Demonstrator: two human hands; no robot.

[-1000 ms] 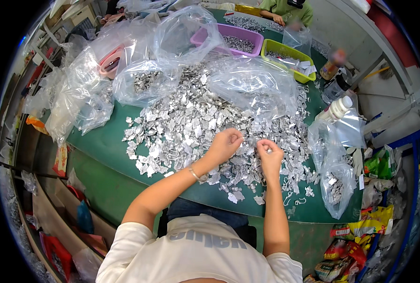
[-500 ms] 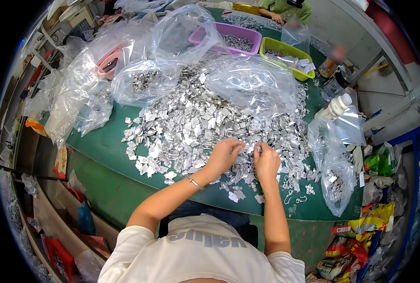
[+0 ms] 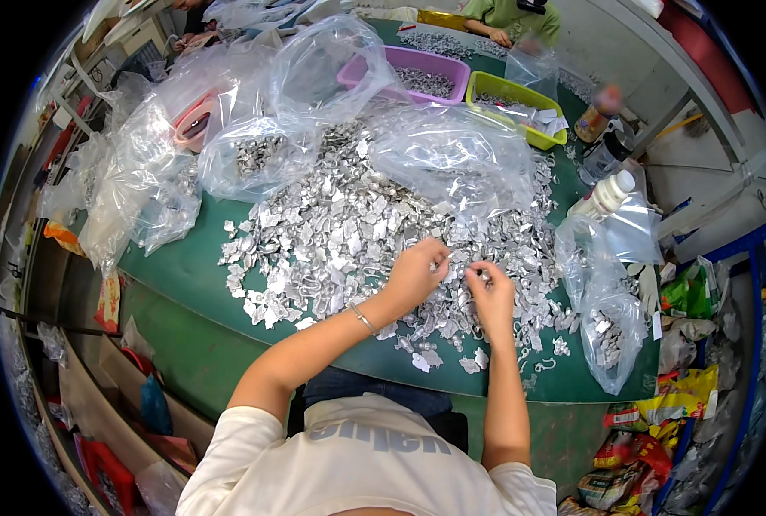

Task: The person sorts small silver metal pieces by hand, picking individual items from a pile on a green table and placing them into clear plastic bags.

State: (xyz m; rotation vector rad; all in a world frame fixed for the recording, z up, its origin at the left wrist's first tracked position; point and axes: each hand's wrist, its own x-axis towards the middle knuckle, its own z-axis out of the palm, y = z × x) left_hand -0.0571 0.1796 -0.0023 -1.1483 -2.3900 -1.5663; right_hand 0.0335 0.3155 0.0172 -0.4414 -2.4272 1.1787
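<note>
A broad heap of small silver metal pieces (image 3: pixel 331 228) spreads over the green table (image 3: pixel 196 267). Over its near part, close together, are both my hands. My left hand (image 3: pixel 417 273) is closed, its fingers curled and the tips pressed together; whatever they pinch is too small to make out. Just to its right, my right hand (image 3: pixel 491 292) has thumb and forefinger bent toward each other. A tiny dark spot shows at those fingertips, and I cannot tell what it is. Loose pieces lie around and under both hands.
Clear plastic bags (image 3: pixel 452 155) cover the heap's far side; another bag (image 3: pixel 611 331) with pieces lies at right. Behind stand a purple basin (image 3: pixel 460 79), a yellow-green basin (image 3: pixel 538 140) and a white bottle (image 3: pixel 605 196). A co-worker in green (image 3: pixel 529 26) sits at the far end.
My left hand has risen slightly and turned, its fingertips lifting away from the heap. The right hand has shifted a little, its fingers less bunched. The whole view has moved slightly.
</note>
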